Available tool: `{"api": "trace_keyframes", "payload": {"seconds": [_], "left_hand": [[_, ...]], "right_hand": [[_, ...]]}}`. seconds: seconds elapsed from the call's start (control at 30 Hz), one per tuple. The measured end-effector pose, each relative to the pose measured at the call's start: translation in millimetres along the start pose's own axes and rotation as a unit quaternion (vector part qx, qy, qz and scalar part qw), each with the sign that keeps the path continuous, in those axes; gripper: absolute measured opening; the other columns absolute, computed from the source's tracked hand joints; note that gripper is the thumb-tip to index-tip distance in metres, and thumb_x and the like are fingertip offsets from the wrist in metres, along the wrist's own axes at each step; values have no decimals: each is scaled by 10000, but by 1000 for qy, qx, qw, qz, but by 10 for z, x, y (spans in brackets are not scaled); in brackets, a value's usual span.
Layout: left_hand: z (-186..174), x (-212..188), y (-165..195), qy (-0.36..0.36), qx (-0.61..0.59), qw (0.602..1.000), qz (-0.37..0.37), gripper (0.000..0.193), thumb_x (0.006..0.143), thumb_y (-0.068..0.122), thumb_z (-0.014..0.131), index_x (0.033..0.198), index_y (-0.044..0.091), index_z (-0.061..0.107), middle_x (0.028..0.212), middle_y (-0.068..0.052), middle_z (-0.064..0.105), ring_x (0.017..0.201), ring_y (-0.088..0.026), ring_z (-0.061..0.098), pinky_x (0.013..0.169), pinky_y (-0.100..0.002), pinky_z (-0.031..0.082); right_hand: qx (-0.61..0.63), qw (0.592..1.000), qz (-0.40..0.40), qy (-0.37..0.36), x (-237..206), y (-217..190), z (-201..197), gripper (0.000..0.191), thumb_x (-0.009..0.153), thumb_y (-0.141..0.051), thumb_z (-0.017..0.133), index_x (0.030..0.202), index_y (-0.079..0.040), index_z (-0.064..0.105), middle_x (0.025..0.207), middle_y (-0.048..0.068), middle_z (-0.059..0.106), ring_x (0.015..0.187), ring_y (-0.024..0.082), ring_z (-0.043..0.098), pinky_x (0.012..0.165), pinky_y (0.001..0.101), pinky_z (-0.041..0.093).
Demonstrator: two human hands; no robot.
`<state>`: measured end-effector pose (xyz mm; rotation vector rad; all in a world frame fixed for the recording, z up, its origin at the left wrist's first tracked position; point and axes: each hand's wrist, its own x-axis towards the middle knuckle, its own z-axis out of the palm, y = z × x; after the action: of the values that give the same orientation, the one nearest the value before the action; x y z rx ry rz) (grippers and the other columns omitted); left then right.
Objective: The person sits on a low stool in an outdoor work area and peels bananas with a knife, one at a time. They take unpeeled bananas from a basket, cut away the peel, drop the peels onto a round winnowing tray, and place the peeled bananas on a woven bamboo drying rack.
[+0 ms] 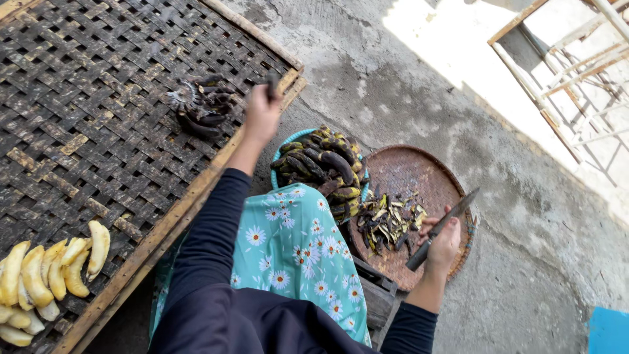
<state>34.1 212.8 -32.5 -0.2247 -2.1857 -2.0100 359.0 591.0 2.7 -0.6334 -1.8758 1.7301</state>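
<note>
While the left hand (262,113) grips a dark blackened banana piece (272,84) over the edge of the woven bamboo drying rack (98,131), the right hand (444,246) is closed on a dark-handled kitchen knife (442,227). On the rack: black banana stems (200,105), peeled yellow bananas (46,275). Beside the rack: teal basket of blackened bananas (321,164), then round woven tray (419,177) with peels (390,223).

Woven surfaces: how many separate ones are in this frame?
2. A large rectangular woven drying rack fills the left; a round woven tray holding peels lies on the ground at right, beside the blue basket.
</note>
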Motion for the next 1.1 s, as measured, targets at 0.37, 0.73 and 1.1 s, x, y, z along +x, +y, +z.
{"api": "trace_keyframes", "payload": {"seconds": [0.37,0.73,1.1], "left_hand": [[2342,-2307,959,-109,172,932,299,394,957,100,581,1351,89,573,1172,-87,603,1124,-290,594,1072,-475,443],[2394,-2787,421,-133,199,905,351,233,943,131,625,1171,83,634,1109,-58,658,1107,-236,660,1132,-467,454],[2484,-2878,372,-143,225,874,406,280,966,136,603,1230,66,665,1201,-68,669,1150,-225,648,1151,-456,420]], "right_hand": [[-24,996,-23,-88,-243,-49,-359,598,1108,-314,433,1639,-75,297,939,105,649,692,95,532,547,250,503],[-369,918,-120,-81,-571,-96,-55,513,1054,-317,568,1500,-91,456,929,167,707,821,325,697,722,429,533],[-391,916,-63,71,-493,478,-3,412,1093,-436,470,1181,-42,547,966,218,729,887,410,699,720,514,523]]}}
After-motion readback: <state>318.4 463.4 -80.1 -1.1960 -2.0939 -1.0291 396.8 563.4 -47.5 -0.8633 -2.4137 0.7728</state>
